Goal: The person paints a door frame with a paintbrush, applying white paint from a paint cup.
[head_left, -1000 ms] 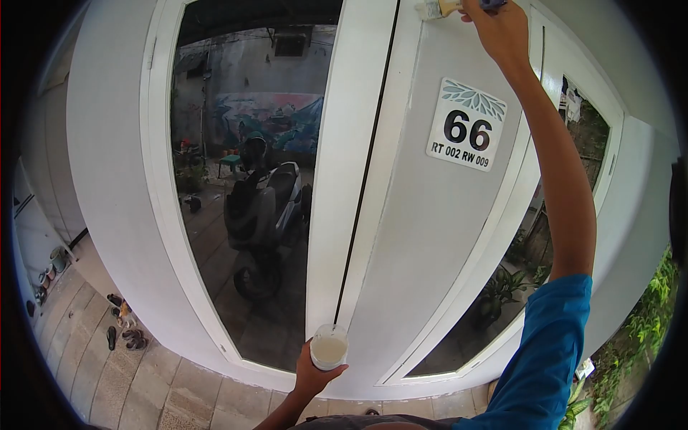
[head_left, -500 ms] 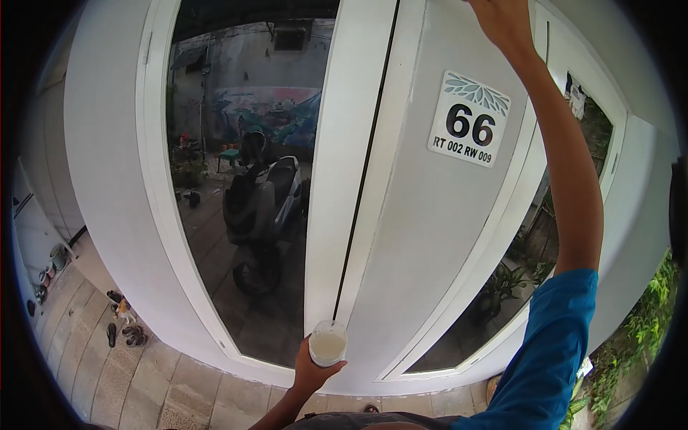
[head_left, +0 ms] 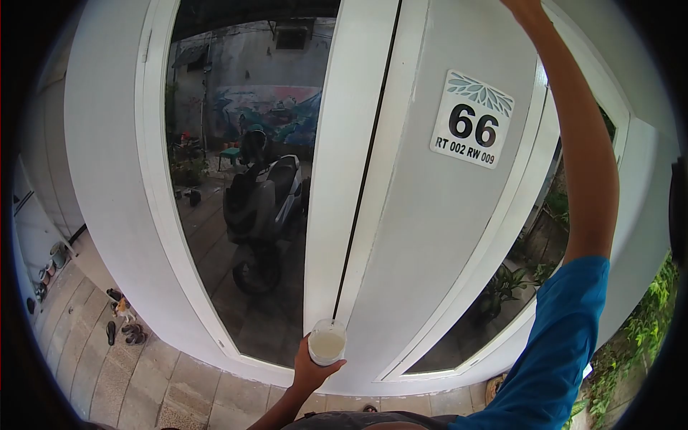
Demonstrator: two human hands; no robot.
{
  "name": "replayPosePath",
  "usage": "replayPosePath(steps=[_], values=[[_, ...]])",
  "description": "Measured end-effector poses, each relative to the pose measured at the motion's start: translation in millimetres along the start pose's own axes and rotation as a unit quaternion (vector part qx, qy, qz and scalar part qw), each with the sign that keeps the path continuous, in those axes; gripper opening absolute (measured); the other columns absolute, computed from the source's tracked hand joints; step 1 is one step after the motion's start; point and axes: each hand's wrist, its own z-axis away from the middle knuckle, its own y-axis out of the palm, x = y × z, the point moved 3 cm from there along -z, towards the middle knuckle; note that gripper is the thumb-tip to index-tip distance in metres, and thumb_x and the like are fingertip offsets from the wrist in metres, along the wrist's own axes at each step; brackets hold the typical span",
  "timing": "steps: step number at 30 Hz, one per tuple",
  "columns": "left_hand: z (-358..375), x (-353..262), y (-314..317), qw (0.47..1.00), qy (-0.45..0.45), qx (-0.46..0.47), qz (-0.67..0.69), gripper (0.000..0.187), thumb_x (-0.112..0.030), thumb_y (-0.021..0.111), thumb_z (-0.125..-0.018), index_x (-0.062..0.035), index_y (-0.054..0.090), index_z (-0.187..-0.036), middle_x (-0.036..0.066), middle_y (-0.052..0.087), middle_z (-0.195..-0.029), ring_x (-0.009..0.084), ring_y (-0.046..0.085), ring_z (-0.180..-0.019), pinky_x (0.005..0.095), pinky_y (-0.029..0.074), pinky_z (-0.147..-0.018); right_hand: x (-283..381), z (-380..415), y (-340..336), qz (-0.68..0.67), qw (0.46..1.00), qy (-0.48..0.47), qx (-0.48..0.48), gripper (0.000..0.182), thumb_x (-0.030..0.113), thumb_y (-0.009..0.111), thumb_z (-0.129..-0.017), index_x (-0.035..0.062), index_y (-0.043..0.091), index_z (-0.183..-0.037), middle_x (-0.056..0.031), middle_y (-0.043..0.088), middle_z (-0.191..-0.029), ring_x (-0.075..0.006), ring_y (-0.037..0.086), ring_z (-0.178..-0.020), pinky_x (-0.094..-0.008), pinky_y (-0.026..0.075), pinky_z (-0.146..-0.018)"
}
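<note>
My left hand (head_left: 311, 370) is wrapped around a small translucent cup (head_left: 328, 344) low in the view, in front of the white door frame. Whitish liquid shows inside the cup. High at the upper right, my right hand (head_left: 525, 6) reaches up along the grey wall (head_left: 408, 236); the top edge cuts off its fingers, so what they hold or touch is hidden. Left of that arm, a white number plate (head_left: 471, 118) reading 66 is fixed to the wall.
A dark glass door panel (head_left: 251, 322) on the left reflects a parked scooter. Another window (head_left: 494, 308) lies to the right. Shoes (head_left: 133, 334) and a cat (head_left: 125, 309) are on the paved floor at left. Green plants (head_left: 648, 322) grow at the right edge.
My right hand and forearm have shifted to the right and slightly up, and more of the hand is out of view. My left hand and the cup have stayed nearly still.
</note>
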Motion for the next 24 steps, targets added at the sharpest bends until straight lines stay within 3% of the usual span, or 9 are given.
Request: replayPosePath(steps=[5,7,15,17,19,20,21,23,24], values=[[-2.9,0.8,0.6,1.0,-0.002,-0.009,0.015,0.094,-0.026,0.099,-0.064,0.0013,0.048,-0.138,0.018,0.065,-0.124,0.0274,0.066,-0.115,0.0408,0.053,-0.098,18.2,-22.5,-9.2,0.149,0.982,-0.112,-0.022,0.021,0.018,0.069,-0.094,-0.0026,0.069,-0.091,-0.0091,0.07,-0.077,-0.018,0.064,-0.071,-0.0337,0.052,-0.069],[-2.6,0.3,0.3,1.0,-0.009,-0.015,-0.005,0.094,-0.026,0.099,-0.063,0.0013,0.048,-0.138,0.017,0.065,-0.124,0.0272,0.066,-0.115,0.0407,0.052,-0.099,19.3,-18.3,-1.2,0.16,0.968,-0.193,0.025,0.021,0.018,0.071,-0.094,-0.0031,0.069,-0.093,-0.0122,0.071,-0.082,-0.0213,0.066,-0.074,-0.0346,0.053,-0.071],[-5.8,3.1,0.3,1.0,-0.007,-0.014,-0.002,0.094,-0.027,0.099,-0.063,0.0012,0.049,-0.137,0.018,0.066,-0.124,0.0283,0.066,-0.115,0.0408,0.053,-0.098,59.8,74.7,10.3,0.186,0.927,-0.263,0.194,0.014,0.016,0.075,-0.092,0.002,0.072,-0.092,-0.015,0.072,-0.086,-0.0301,0.069,-0.079,-0.0383,0.055,-0.072],[-7.2,1.0,-0.6,1.0,-0.009,-0.015,-0.009,0.094,-0.027,0.099,-0.063,0.0012,0.049,-0.136,0.018,0.066,-0.124,0.0286,0.067,-0.115,0.0409,0.053,-0.098,68.7,89.7,6.8,0.189,0.923,-0.246,0.229,0.016,0.018,0.075,-0.093,0.0023,0.073,-0.093,-0.0128,0.072,-0.086,-0.0246,0.069,-0.077,-0.0366,0.055,-0.07],[-7.2,-0.1,-0.9,1.0,-0.008,-0.01,-0.003,0.093,-0.027,0.099,-0.063,0.0014,0.049,-0.136,0.018,0.066,-0.123,0.0287,0.067,-0.114,0.041,0.053,-0.097,71.5,92.3,5.3,0.082,0.939,-0.063,0.327,0.017,0.019,0.075,-0.094,0.0025,0.074,-0.096,-0.008,0.073,-0.084,-0.0181,0.067,-0.075,-0.0339,0.053,-0.067],[-8.2,0.8,-0.8,1.0,-0.008,-0.012,-0.003,0.093,-0.027,0.099,-0.063,0.0014,0.049,-0.136,0.018,0.066,-0.123,0.0287,0.067,-0.114,0.041,0.053,-0.097,64.7,84.6,8.5,0.002,0.94,-0.092,0.329,0.019,0.023,0.075,-0.095,0.0037,0.075,-0.097,-0.0048,0.074,-0.084,-0.0135,0.066,-0.074,-0.0307,0.052,-0.064],[-8.4,2.1,-0.7,1.0,-0.005,-0.012,-0.004,0.093,-0.027,0.099,-0.063,0.0014,0.049,-0.136,0.018,0.066,-0.122,0.0288,0.067,-0.114,0.0412,0.053,-0.097,56.4,72.0,10.9,0.001,0.94,-0.092,0.329,0.019,0.023,0.075,-0.095,0.0037,0.075,-0.097,-0.0048,0.074,-0.084,-0.0135,0.066,-0.074,-0.0307,0.052,-0.064],[-7.2,3.2,0.9,1.0,-0.003,-0.013,-0.005,0.093,-0.027,0.099,-0.063,0.0014,0.049,-0.136,0.018,0.066,-0.122,0.0288,0.067,-0.114,0.0415,0.053,-0.097,34.5,39.8,15.3,0.044,0.93,0.017,0.366,0.021,0.026,0.073,-0.095,0.0047,0.075,-0.097,-0.0054,0.074,-0.083,-0.0139,0.068,-0.074,-0.0295,0.052,-0.064],[-6.9,3.3,1.1,1.0,-0.005,-0.016,-0.003,0.092,-0.027,0.099,-0.063,0.0014,0.049,-0.136,0.018,0.066,-0.122,0.0288,0.067,-0.114,0.0415,0.053,-0.097,25.7,21.9,16.0,0.061,0.931,0.008,0.359,0.023,0.028,0.072,-0.095,0.0047,0.075,-0.097,-0.0063,0.075,-0.085,-0.014,0.069,-0.077,-0.0299,0.052,-0.064]])
